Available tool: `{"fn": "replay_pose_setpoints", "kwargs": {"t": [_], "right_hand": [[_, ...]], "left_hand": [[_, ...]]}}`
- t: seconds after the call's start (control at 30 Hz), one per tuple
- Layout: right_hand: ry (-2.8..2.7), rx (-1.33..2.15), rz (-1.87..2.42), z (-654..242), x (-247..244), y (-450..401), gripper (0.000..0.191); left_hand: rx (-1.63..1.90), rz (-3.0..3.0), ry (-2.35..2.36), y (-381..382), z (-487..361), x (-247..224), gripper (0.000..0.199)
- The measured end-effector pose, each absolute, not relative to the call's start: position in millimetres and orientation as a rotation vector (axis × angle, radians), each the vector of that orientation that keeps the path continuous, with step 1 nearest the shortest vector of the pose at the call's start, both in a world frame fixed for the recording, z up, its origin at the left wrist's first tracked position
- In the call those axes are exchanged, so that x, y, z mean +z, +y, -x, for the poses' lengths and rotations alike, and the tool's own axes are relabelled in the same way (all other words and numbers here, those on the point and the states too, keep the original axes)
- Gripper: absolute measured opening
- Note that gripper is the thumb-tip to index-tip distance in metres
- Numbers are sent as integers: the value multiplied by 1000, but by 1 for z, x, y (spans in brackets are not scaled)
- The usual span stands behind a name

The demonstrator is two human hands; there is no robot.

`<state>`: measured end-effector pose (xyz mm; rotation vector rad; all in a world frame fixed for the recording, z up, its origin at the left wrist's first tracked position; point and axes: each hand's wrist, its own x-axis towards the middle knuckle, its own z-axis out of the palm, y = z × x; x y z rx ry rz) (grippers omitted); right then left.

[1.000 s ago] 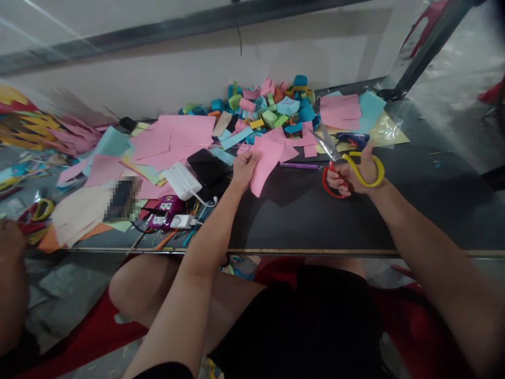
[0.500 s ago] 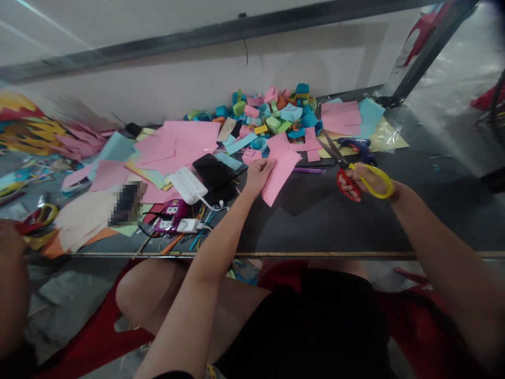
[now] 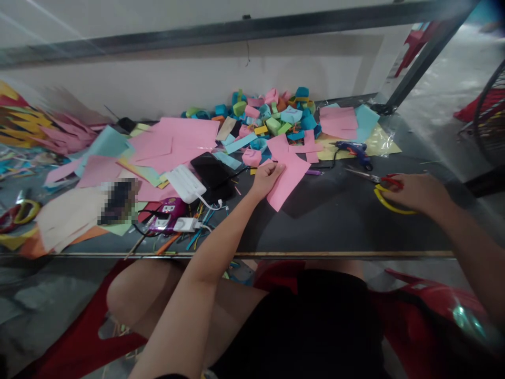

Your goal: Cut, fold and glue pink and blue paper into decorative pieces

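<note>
My left hand (image 3: 268,178) pinches a sheet of pink paper (image 3: 291,181) between thumb and fingers, tilted above the table. My right hand (image 3: 414,190) is at the right, closed about the red and yellow handles of a pair of scissors (image 3: 394,202). The blades lie low over the tabletop and point left; whether they touch it I cannot tell. Beyond the pink sheet lies a cross-shaped pink cutout (image 3: 309,147). A purple pen (image 3: 314,172) shows partly behind the sheet. Part of my right fingers is hidden by the hand itself.
A heap of folded paper pieces (image 3: 276,113) stands against the wall. A blue glue gun (image 3: 352,148) lies on yellow paper at the right. Left are pink sheets (image 3: 189,134), a white power bank (image 3: 187,184), a purple power strip (image 3: 169,213) with cables, and other scissors (image 3: 26,210).
My right hand has moved right and lowered the scissors toward the tabletop, their blades now closer together. The pink sheet has shifted slightly right and down. Another person's hand at far left has left view.
</note>
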<state>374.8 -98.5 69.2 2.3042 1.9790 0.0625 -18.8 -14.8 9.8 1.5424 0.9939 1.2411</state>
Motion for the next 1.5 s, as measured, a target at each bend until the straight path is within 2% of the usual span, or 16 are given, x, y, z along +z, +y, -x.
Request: {"fn": "replay_pose_setpoints", "kwargs": {"t": [0.1, 0.17, 0.33, 0.4, 0.5, 0.67, 0.83, 0.93, 1.07, 1.1, 1.17, 1.3, 1.43, 1.5], "right_hand": [[1793, -9, -2268, -372, 75, -100, 44], [1774, 14, -2265, -369, 78, -100, 49], [1915, 23, -2275, -375, 70, -92, 39], [1952, -8, -2270, -378, 66, -87, 41], [1982, -75, -2258, -379, 63, -80, 44], [2004, -182, -2279, -370, 71, -80, 37], [2110, -81, -2416, -326, 76, -92, 27], [2567, -696, -2318, -276, 58, -94, 31], [2615, -1779, -2154, -210, 30, -80, 53], [2571, -1957, -2123, -198, 26, -75, 55], [2603, -2032, -2143, -182, 24, -65, 51], [2724, -1858, -2280, -176, 35, -52, 49], [2730, -1589, -2410, -187, 41, -46, 51], [2702, -1622, -2441, -192, 38, -43, 52]], "left_hand": [[1256, -1542, 1015, -14, 19, 10, 64], [1264, -1544, 1021, -14, 19, 10, 66], [1295, -1556, 1018, -12, 17, 6, 72], [1313, -1564, 1011, -11, 18, 5, 74], [1322, -1577, 1010, -10, 18, 4, 72], [1302, -1563, 1021, -10, 18, 3, 69], [1362, -1545, 1062, -8, 20, 2, 63], [1419, -1507, 1097, -9, 19, 1, 57], [1474, -1499, 1111, -13, 17, -2, 56], [1481, -1505, 1126, -15, 16, -4, 57], [1480, -1519, 1155, -16, 14, -7, 60], [1484, -1580, 1115, -13, 14, -14, 74], [1560, -1951, 1003, -7, 24, -18, 105], [1450, -2227, 949, -6, 27, -21, 120]]}}
